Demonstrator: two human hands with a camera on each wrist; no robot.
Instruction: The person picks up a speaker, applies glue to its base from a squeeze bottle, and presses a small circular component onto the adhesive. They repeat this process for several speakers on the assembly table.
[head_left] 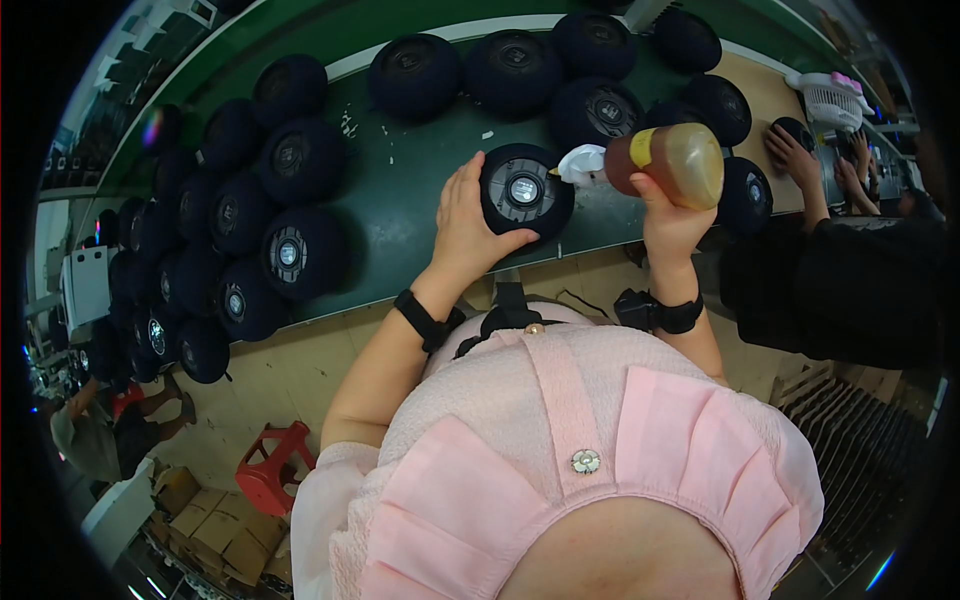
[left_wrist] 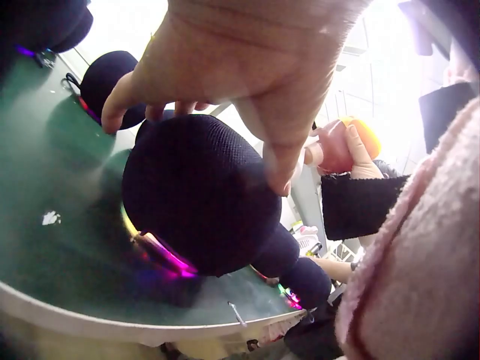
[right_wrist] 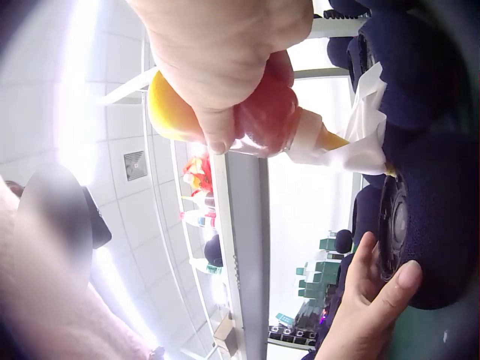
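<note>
Spread fingers of the left hand grip a round fabric-covered speaker between them and the thumb; right-hand fingers hold a squeeze bottle, its nozzle at the speaker's rim.

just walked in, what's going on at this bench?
A person in pink steadies a dark round device with the left hand. The right hand grips a bottle, its tip right at the rim of the device's face; whether anything is coming out, I can't tell. A white wrap surrounds the nozzle. More round devices stand around on the green table.
</note>
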